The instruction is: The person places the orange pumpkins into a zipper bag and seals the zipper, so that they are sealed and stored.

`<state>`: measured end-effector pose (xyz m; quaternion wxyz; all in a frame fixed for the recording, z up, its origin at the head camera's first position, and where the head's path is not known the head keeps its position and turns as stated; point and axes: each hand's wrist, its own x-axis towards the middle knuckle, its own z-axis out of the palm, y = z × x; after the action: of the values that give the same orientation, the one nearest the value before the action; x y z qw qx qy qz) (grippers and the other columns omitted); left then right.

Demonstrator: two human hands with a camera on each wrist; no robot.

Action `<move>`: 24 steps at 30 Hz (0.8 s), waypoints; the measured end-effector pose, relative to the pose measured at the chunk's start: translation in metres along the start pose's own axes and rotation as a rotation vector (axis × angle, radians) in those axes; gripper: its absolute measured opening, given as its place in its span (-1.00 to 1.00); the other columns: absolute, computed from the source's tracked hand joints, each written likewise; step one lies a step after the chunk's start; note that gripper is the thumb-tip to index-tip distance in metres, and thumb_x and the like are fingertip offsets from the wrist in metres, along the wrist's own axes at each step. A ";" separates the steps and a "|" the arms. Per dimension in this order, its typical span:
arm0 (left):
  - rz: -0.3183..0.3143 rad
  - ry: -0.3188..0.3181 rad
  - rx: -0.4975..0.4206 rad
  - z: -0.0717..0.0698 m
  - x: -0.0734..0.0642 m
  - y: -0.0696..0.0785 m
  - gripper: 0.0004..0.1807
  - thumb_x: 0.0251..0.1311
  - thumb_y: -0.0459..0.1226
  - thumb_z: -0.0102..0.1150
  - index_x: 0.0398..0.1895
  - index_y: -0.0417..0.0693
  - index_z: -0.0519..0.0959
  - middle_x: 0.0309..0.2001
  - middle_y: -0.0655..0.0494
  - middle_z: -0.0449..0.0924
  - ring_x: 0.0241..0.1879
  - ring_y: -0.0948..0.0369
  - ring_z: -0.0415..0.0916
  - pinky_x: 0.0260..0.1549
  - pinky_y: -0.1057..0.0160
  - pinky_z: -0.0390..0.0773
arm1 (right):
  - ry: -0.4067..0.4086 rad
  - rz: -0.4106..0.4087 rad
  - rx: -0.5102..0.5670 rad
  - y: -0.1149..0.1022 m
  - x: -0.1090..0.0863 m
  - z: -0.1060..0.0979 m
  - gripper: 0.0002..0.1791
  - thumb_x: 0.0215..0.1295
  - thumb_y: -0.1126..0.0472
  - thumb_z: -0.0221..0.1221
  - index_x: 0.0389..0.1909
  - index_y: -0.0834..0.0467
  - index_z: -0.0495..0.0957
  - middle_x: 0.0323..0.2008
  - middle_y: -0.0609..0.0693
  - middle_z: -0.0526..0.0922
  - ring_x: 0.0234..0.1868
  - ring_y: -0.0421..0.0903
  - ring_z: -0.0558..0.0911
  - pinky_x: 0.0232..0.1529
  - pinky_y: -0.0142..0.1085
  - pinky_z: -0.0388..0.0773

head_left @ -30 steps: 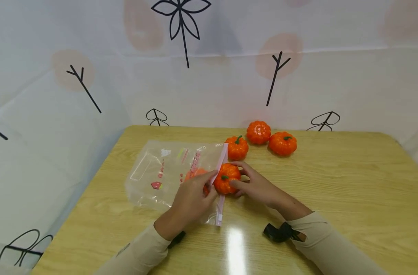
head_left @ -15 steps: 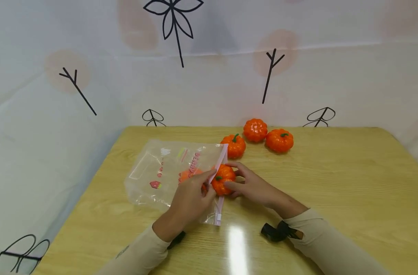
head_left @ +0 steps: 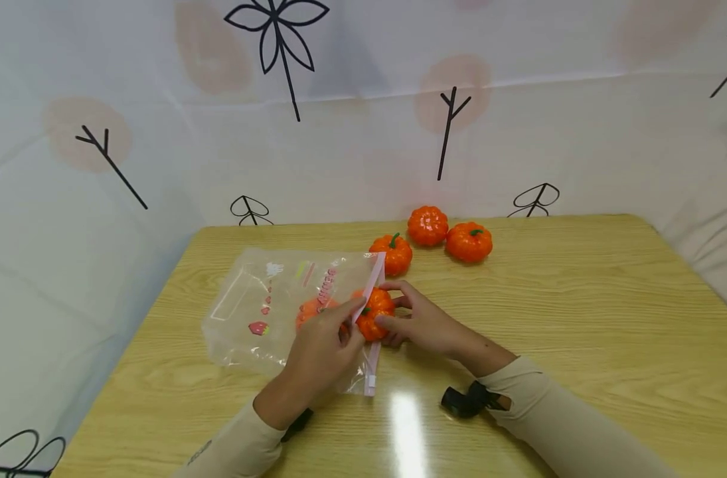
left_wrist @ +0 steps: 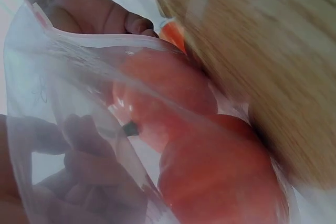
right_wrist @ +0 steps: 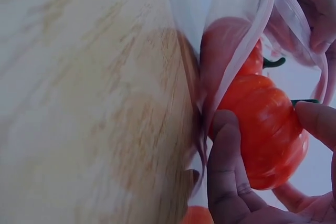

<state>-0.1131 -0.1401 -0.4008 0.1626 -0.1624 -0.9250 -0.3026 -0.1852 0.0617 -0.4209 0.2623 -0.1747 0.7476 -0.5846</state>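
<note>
A clear zip bag (head_left: pixel 238 292) with a pink-edged mouth and strawberry prints lies on the table, its mouth towards the right. My left hand (head_left: pixel 321 345) pinches the upper lip of the mouth and lifts it. In my right hand (head_left: pixel 425 322) is an orange toy pumpkin (head_left: pixel 378 312) with a green stem, its left part inside the mouth. The right wrist view shows fingers and thumb around that pumpkin (right_wrist: pixel 262 135). Another pumpkin (head_left: pixel 309 309) sits inside the bag, partly behind my left hand; the left wrist view shows this pumpkin (left_wrist: pixel 220 177) through the film, against the held one.
Just beyond the bag's mouth stands a pumpkin (head_left: pixel 393 254), overlapped by the bag's corner. Farther back are a shiny pumpkin (head_left: pixel 427 226) and one more pumpkin (head_left: pixel 469 242), side by side. A patterned cloth (head_left: pixel 351 159) hangs behind the wooden table (head_left: pixel 578 318).
My right hand has pushed its pumpkin left, farther into the mouth, and the pumpkin inside has shifted deeper. My left hand keeps its pinch. The head view has turned slightly right.
</note>
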 end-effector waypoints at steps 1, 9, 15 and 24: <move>0.003 0.001 -0.002 0.000 0.000 0.000 -0.55 0.13 -0.36 0.17 0.15 -0.10 0.64 -0.54 0.26 0.38 -0.57 0.36 0.23 -0.59 0.46 0.32 | 0.002 0.002 0.002 0.000 0.000 0.000 -0.33 0.39 0.11 0.22 0.42 -0.01 0.14 0.23 0.30 0.37 -0.29 0.01 0.71 -0.17 -0.18 0.67; 0.036 0.008 -0.014 0.000 0.000 0.003 -0.56 0.09 -0.39 0.21 0.11 -0.16 0.66 -0.56 0.25 0.38 -0.59 0.37 0.22 -0.61 0.46 0.30 | 0.015 -0.006 0.040 -0.001 -0.001 0.001 -0.30 0.40 0.12 0.22 0.44 -0.03 0.09 0.32 0.35 0.28 -0.27 0.03 0.74 -0.12 -0.15 0.68; 0.041 0.004 -0.017 0.001 0.000 0.003 -0.55 0.08 -0.40 0.20 0.11 -0.17 0.66 -0.57 0.27 0.37 -0.59 0.39 0.21 -0.62 0.47 0.28 | -0.002 -0.019 0.080 0.000 0.000 0.002 -0.33 0.43 0.16 0.17 0.44 0.01 0.07 0.32 0.38 0.26 -0.22 0.06 0.74 -0.10 -0.12 0.70; 0.045 0.010 0.002 0.001 0.000 0.003 -0.56 0.07 -0.40 0.19 0.09 -0.16 0.67 -0.60 0.28 0.32 -0.61 0.39 0.17 -0.64 0.47 0.25 | -0.020 -0.021 0.106 -0.002 -0.001 0.001 -0.30 0.48 0.13 0.12 0.52 0.04 0.03 0.32 0.37 0.25 -0.11 0.09 0.74 -0.05 -0.10 0.69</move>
<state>-0.1122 -0.1375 -0.4000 0.1742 -0.1817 -0.9205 -0.2988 -0.1840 0.0605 -0.4195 0.2726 -0.1741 0.7111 -0.6243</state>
